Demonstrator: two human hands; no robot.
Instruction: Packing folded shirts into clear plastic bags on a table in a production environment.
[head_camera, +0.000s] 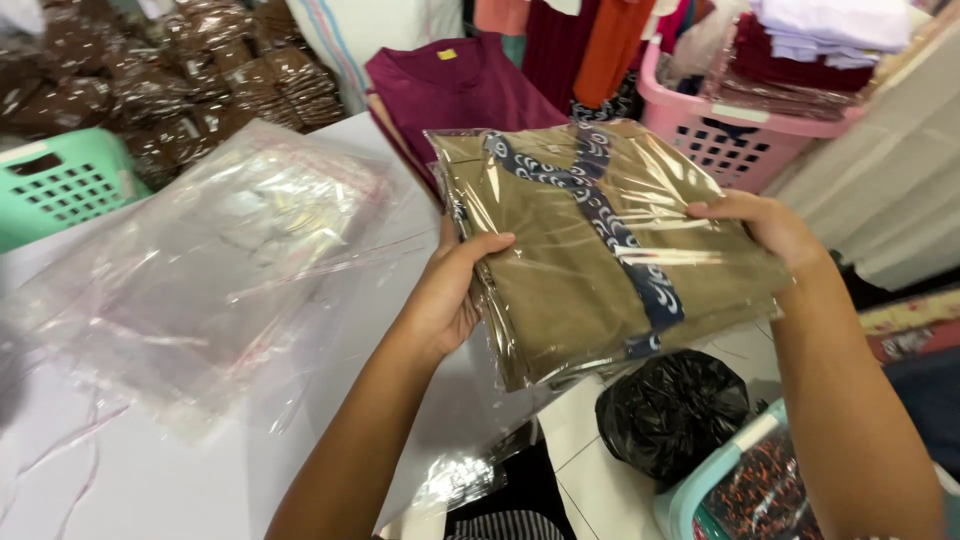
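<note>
A folded olive-brown garment (560, 280) with a dark blue patterned trim sits inside a clear plastic bag and is held up above the white table (150, 480). My left hand (450, 290) grips the packet's left edge, thumb on top. My right hand (765, 225) holds its right edge. The packet is tilted, with its far end higher.
A stack of empty clear plastic bags (210, 260) lies on the table to the left. A folded maroon garment (450, 95) lies behind the packet. A pink basket (740, 140) of clothes stands at back right, a green basket (60, 180) at left, a black bag (670, 410) and a teal basket (700, 490) below.
</note>
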